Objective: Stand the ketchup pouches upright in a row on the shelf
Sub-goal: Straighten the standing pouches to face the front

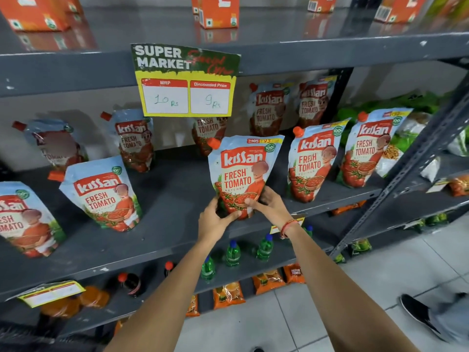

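Note:
A Kissan ketchup pouch [242, 171] with an orange cap stands upright near the front of the grey middle shelf [172, 199]. Both hands grip its base: my left hand [214, 221] from the lower left, my right hand [270, 204] from the right, with a red thread on that wrist. Two more pouches [313, 163] [369, 148] stand upright to its right in the front row. On the left, a pouch [101, 194] leans and another [22, 219] sits at the frame edge. Several pouches stand further back, such as one [134, 141].
A yellow and green price sign [186, 80] hangs from the shelf above. Orange cartons [218, 11] stand on the top shelf. Green bottles [232, 252] and orange snack packets [269, 280] fill the lower shelves. Another rack [431, 138] adjoins on the right. A person's black shoe [418, 313] is on the tiled floor.

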`<state>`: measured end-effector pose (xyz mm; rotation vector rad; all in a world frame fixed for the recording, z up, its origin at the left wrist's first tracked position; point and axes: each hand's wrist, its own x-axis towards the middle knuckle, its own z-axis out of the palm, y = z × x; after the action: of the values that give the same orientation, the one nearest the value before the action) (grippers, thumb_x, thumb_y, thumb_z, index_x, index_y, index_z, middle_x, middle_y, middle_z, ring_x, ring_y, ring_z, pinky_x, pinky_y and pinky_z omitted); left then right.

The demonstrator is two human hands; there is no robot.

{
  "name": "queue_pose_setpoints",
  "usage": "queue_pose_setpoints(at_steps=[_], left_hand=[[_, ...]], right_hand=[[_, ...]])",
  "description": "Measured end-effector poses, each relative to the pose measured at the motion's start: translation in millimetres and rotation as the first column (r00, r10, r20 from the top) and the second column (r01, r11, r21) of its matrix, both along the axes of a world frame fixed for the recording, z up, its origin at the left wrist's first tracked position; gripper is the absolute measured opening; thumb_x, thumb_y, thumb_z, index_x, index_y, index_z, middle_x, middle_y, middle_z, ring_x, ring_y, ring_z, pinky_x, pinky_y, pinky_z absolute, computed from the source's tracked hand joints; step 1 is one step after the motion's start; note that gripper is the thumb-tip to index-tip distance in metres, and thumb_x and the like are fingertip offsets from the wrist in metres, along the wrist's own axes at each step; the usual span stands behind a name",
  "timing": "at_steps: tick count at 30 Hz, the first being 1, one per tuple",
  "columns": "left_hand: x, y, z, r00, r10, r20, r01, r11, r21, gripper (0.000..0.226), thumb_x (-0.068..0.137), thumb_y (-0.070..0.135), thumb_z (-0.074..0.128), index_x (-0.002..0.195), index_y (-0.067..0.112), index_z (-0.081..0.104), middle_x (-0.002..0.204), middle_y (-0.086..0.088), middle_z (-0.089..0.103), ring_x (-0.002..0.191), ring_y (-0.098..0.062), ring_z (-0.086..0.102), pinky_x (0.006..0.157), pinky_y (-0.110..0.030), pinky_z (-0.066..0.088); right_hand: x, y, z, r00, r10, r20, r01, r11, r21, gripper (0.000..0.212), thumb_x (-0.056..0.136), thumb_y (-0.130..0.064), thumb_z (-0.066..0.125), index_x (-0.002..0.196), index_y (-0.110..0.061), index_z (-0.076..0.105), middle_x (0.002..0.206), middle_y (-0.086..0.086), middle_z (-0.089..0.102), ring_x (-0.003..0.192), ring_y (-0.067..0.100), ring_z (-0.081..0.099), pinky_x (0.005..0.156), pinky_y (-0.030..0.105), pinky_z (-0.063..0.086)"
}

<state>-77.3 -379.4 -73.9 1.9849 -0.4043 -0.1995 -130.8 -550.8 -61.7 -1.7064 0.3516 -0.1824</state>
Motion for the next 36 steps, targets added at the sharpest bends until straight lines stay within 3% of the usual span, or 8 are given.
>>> queue_pose_setpoints(at_steps=[7,16,21,26,29,31,33,36], left_hand=[[-1.5,1.2,-1.1,1.0,-0.004,0.027,0.003,1.0,0.018,0.077,0.068,0.042,0.078,0.134,0.016,0.047,0.126,-0.006,0.064,0.116,-0.02,0.058,0.089,-0.019,0.04],[0.6,6.7,-1.1,0.999,-0.025,0.037,0.024,1.0,0.019,0.079,0.07,0.039,0.077,0.137,0.015,0.043,0.13,-0.006,0.061,0.12,-0.02,0.056,0.093,-0.021,0.04],[-10.0,21.9,-4.0,0.998,-0.022,0.052,0.022,1.0,0.0,0.067,0.079,0.032,0.071,0.137,0.011,0.044,0.135,-0.009,0.057,0.125,-0.021,0.052,0.104,-0.03,0.04],[-23.0,83.0,-4.6,0.975,0.212,0.071,-0.192,0.957,-0.217,0.05,0.085,0.018,0.065,0.131,0.011,0.048,0.126,-0.006,0.059,0.109,-0.01,0.059,0.09,-0.012,0.043],[-21.6,136.9,-3.1,0.834,0.544,0.097,-0.47,0.791,-0.392,0.042,0.086,0.008,0.061,0.125,0.004,0.045,0.114,-0.009,0.056,0.09,0.007,0.059,0.073,-0.002,0.044],[-13.2,167.9,-2.0,0.766,0.633,0.115,-0.546,0.734,-0.405,0.045,0.086,0.01,0.062,0.125,0.003,0.042,0.116,-0.01,0.049,0.092,0.005,0.056,0.072,-0.002,0.042],[1.0,197.0,-0.4,0.779,0.622,0.081,-0.565,0.752,-0.34,0.053,0.085,0.015,0.063,0.131,0.004,0.038,0.124,-0.016,0.043,0.106,-0.015,0.054,0.082,-0.012,0.044],[30.9,222.0,0.7,0.854,0.52,-0.002,-0.512,0.84,-0.18,0.071,0.084,0.021,0.067,0.142,0.005,0.028,0.142,-0.017,0.037,0.128,-0.027,0.044,0.102,-0.03,0.038]], right_hand=[[-0.5,1.2,-7.2,0.999,0.022,-0.038,-0.024,0.999,-0.042,0.072,0.064,-0.025,0.086,0.125,-0.021,0.048,0.13,0.005,0.059,0.122,0.021,0.054,0.107,0.041,0.043],[-0.4,7.0,-8.2,0.999,0.008,-0.044,-0.011,0.998,-0.063,0.073,0.065,-0.028,0.084,0.126,-0.027,0.043,0.121,-0.009,0.059,0.125,0.019,0.053,0.101,0.028,0.045],[-22.1,39.9,-16.2,0.949,-0.31,0.053,0.314,0.946,-0.085,0.096,0.065,-0.025,0.085,0.144,-0.01,0.032,0.145,0.01,0.045,0.133,0.02,0.044,0.108,0.029,0.038],[-42.6,108.0,-35.8,0.841,-0.49,0.231,0.541,0.78,-0.315,0.064,0.082,-0.024,0.071,0.136,-0.003,0.043,0.131,0.017,0.049,0.126,0.029,0.045,0.104,0.023,0.033],[-32.4,151.5,-36.4,0.894,-0.341,0.292,0.442,0.784,-0.437,0.05,0.088,-0.024,0.064,0.132,-0.006,0.048,0.127,0.016,0.05,0.123,0.027,0.047,0.105,0.033,0.04],[-14.5,171.9,-28.7,0.942,-0.213,0.26,0.317,0.824,-0.47,0.051,0.089,-0.028,0.062,0.133,-0.008,0.047,0.129,0.013,0.049,0.124,0.023,0.045,0.104,0.028,0.037],[10.4,194.5,-15.7,0.982,-0.079,0.172,0.145,0.898,-0.416,0.061,0.086,-0.034,0.064,0.138,-0.012,0.041,0.133,0.01,0.045,0.126,0.02,0.042,0.101,0.021,0.033],[49.7,219.4,0.5,0.992,0.125,-0.024,-0.127,0.959,-0.254,0.082,0.079,-0.038,0.072,0.145,-0.017,0.029,0.146,0.008,0.036,0.134,0.022,0.038,0.107,0.031,0.036]])
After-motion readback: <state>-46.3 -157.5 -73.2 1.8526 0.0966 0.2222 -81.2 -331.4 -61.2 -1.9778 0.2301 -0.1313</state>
